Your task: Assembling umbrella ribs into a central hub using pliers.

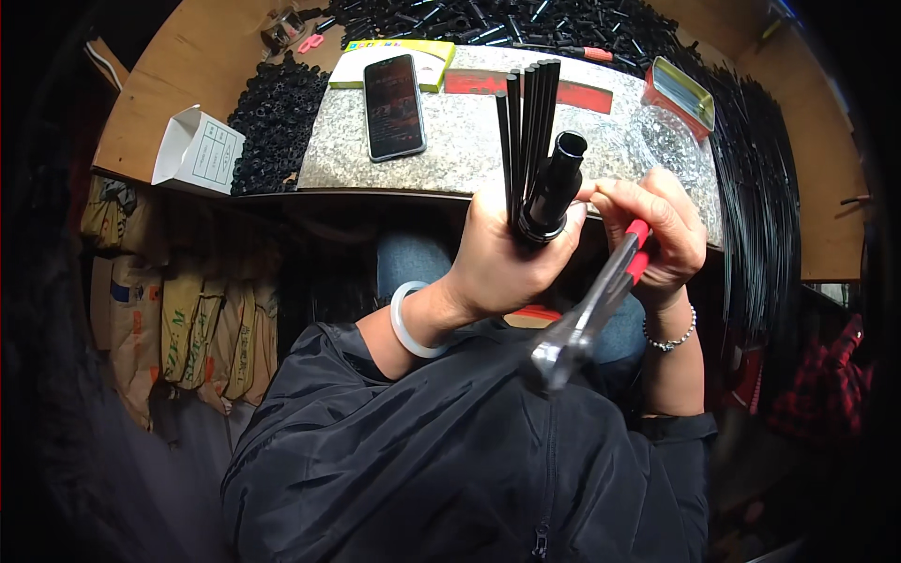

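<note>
My left hand [497, 267] is closed around a black stepped tube [554, 192], held upright with its open end toward me. Several thin black rods [526, 122] stand beside the tube in the same grip. My right hand [657, 220] is closed on a pair of metal pliers with red grips [601, 296], whose head points down toward my jacket and is a little blurred. The thumb and forefinger of that hand pinch together close by the tube, against my left fingertips. Whatever lies between them is too small to make out.
Across the speckled work board [450, 141] lie a phone [394, 106], a yellow-white box [427, 61] and a red strip [584, 95]. Black rings [277, 122] and an open white carton [199, 150] are at left. A tin [678, 97] and long black rods [760, 197] lie at right.
</note>
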The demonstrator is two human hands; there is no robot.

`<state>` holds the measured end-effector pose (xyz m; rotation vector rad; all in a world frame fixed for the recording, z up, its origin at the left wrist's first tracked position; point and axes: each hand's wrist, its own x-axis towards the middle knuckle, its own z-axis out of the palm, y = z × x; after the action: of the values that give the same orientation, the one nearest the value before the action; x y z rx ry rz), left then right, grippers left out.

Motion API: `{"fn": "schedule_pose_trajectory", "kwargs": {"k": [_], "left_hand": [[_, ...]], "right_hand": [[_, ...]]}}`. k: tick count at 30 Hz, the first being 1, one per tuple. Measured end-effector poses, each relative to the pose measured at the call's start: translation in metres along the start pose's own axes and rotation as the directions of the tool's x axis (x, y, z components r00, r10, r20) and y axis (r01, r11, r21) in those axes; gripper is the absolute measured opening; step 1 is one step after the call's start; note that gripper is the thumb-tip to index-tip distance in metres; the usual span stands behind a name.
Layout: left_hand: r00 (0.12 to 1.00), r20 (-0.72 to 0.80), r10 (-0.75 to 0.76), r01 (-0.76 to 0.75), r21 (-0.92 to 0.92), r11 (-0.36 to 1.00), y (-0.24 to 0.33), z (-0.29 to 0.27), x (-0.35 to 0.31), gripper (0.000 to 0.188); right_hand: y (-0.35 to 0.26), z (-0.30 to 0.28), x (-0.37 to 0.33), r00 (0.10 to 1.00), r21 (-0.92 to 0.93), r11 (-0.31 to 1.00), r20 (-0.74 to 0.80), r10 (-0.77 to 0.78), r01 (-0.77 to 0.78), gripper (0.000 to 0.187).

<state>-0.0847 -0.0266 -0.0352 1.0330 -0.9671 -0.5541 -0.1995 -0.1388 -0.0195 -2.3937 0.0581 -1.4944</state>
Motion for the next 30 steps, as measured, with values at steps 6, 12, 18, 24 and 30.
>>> {"fn": "schedule_pose_trajectory", "kwargs": {"k": [6,12,18,24,30], "left_hand": [[0.988,0.156,0.014,-0.030,0.101,0.994,0.011,-0.012,-0.002,0.019],[0.993,0.071,0.093,-0.096,0.036,0.995,0.004,-0.009,-0.001,0.014],[0.986,0.159,0.055,-0.064,0.054,0.997,0.010,-0.016,0.001,0.018],[0.983,0.119,0.137,-0.137,-0.008,0.990,0.009,-0.016,0.005,0.023],[0.985,0.110,0.133,-0.132,-0.012,0.991,0.009,-0.019,0.005,0.025]], "right_hand": [[-0.002,0.010,-0.006,0.995,0.073,0.997,-0.096,-0.013,0.020,0.022],[-0.007,0.016,-0.003,0.993,0.088,0.995,-0.107,-0.045,0.055,0.021],[-0.011,0.019,-0.006,0.985,0.103,0.995,-0.173,0.000,0.018,0.019],[-0.028,0.040,-0.002,0.984,0.274,0.958,-0.177,-0.033,0.081,0.023],[-0.031,0.047,0.001,0.980,0.289,0.953,-0.197,-0.040,0.097,0.028]]}}
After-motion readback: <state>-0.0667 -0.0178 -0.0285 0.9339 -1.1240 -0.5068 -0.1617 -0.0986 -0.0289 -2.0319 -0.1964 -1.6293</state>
